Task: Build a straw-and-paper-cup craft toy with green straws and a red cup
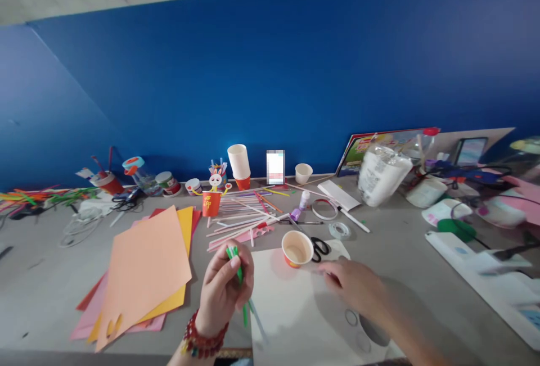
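Observation:
Closed around a bundle of thin green sticks (pixel 239 274), my left hand (pixel 223 284) is raised over the left edge of a white sheet (pixel 287 304). The sticks poke out above the fingers and hang down below them. On the sheet's far part stands a paper cup (pixel 297 249), upright, its inside bare. Black-handled scissors (pixel 320 249) lie just right of the cup, their blades not visible. My right hand (pixel 350 281) hovers over the sheet near the scissors, fingers curled together and slightly blurred. Anything between them is too small or hidden to make out.
Coloured paper sheets (pixel 147 265) are stacked at left. Behind lie many thin paper sticks (pixel 240 208), a tape roll (pixel 340 230) and a red cup with a rabbit figure (pixel 211 204). A bagged white pack (pixel 382 177) and a white power strip (pixel 476 281) are at right.

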A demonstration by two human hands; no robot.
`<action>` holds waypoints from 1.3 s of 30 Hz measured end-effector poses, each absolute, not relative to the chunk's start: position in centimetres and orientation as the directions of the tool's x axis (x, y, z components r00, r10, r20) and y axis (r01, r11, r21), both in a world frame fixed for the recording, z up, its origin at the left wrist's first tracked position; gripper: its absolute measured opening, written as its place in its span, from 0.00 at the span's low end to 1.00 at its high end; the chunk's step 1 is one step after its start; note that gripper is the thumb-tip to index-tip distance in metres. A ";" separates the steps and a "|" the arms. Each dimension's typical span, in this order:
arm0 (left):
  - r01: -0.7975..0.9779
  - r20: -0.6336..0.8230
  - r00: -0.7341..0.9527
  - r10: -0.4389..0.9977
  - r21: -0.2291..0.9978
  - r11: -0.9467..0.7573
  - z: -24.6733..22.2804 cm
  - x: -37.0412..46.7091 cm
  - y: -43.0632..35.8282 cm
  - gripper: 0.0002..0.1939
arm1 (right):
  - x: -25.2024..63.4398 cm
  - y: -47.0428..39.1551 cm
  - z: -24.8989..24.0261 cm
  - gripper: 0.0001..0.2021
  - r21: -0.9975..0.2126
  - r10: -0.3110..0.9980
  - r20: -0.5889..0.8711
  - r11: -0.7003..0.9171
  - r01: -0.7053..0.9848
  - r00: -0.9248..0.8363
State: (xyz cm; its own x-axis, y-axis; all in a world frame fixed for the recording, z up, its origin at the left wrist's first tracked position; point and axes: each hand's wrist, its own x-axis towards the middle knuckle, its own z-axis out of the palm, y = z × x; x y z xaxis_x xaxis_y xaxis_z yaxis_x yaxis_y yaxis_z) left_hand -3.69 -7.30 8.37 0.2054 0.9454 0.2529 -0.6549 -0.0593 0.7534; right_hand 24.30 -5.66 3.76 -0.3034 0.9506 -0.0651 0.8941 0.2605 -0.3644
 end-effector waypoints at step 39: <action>-0.237 0.033 0.364 0.931 0.970 0.058 7.8 1.0 -8.2 0.18 | 16.5 -4.7 10.7 0.15 -0.986 0.895 0.125 0.063 -0.155 -0.427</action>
